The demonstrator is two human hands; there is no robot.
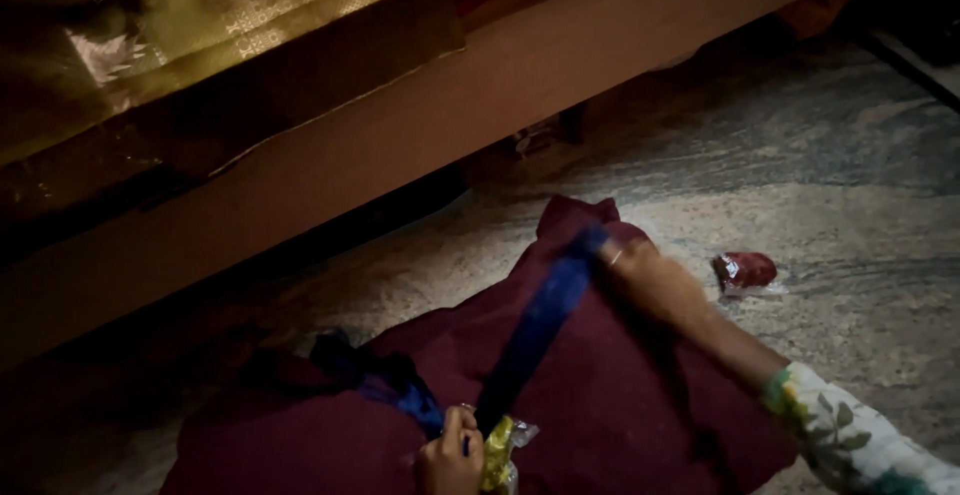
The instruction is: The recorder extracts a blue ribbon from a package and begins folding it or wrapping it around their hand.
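Observation:
A dark maroon cloth point(620, 405) lies spread on the stone floor. A blue strip of fabric point(540, 320) runs tight across it from lower left to upper right. My right hand point(635, 265) is closed on the strip's far end near the cloth's top edge; the arm has a floral sleeve. My left hand point(450, 460) at the bottom edge pinches the strip's near end, beside a shiny yellow-green packet point(500, 450). Bunched blue fabric point(400, 390) lies just left of that hand.
A wooden bed frame point(400, 135) runs diagonally across the top, draped with gold patterned cloth point(230, 15). A small red shiny packet point(745, 272) lies on the floor to the right of my right hand. The speckled floor point(850, 205) stretches to the right.

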